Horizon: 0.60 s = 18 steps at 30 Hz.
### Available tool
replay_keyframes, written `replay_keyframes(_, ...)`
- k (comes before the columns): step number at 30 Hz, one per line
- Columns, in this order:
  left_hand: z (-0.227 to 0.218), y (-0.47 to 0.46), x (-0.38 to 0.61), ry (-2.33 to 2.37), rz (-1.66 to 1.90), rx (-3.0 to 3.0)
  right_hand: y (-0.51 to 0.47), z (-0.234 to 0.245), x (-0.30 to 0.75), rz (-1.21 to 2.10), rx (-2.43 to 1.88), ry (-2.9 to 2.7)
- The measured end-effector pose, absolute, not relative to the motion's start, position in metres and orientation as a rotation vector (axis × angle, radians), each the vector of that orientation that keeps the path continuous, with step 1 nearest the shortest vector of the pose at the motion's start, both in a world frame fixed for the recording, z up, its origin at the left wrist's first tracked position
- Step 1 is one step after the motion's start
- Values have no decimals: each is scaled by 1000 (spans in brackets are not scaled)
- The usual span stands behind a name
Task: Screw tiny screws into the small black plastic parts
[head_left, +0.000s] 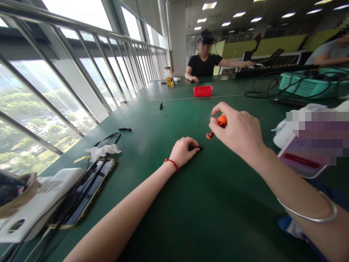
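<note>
My left hand [183, 152], with a red bracelet at the wrist, pinches a small black part [196, 147] against the green table [169, 214]. My fingers cover much of that part, so its kind cannot be made out. In my right hand [240, 131] is an orange and black screwdriver [209, 135], its handle held between thumb and fingers. The thin shaft slants down to the left, and its tip meets the black part or lies right beside it. Two more small black pieces lie farther off, one black piece [161, 106] ahead and another black piece [124, 128] to the left.
A red box [203, 91] stands ahead. At left lie a phone [92, 193], cables, a crumpled tissue [105, 151] and a white device [40, 203]. A teal basket [300, 85] with cables is at right. A person [204, 62] sits across the table.
</note>
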<state>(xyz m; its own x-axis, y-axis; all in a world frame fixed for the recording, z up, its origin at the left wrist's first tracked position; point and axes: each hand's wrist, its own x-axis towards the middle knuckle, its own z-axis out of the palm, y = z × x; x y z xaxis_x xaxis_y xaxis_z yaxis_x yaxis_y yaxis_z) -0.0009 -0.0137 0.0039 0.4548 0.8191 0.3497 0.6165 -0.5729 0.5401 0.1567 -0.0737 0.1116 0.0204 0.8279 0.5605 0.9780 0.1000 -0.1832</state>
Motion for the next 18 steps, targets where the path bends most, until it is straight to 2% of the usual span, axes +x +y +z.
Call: replay_keyframes(18,5,-14,-1,1224,833,2386,-76,116,157,-338,-1821,-1887)
